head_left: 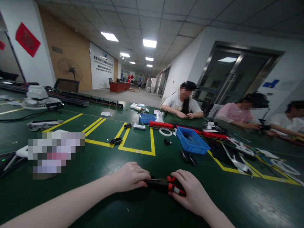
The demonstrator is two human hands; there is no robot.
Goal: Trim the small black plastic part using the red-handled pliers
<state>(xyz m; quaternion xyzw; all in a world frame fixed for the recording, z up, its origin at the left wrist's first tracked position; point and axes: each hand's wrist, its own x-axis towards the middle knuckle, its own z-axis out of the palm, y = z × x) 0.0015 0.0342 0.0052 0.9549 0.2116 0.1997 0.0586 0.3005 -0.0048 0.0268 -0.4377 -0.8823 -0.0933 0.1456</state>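
My right hand (191,191) is closed round the red and black handles of a pair of pliers (175,189). The dark jaws point left, towards my left hand (131,176). Its fingers are pressed together on a small dark piece (149,181) at the jaw tips. What this piece is, and whether the jaws bite on it, I cannot make out. Both hands are low over the green table (142,209), close to me. Beyond my right hand lie black parts (188,157) beside a blue bin (192,141).
Small black parts (116,141) lie near yellow tape outlines (136,152). Further back are a smaller blue bin (147,118), a white ring (165,131) and a long red strip (161,124). A white device (39,98) stands left. Several people sit across the table.
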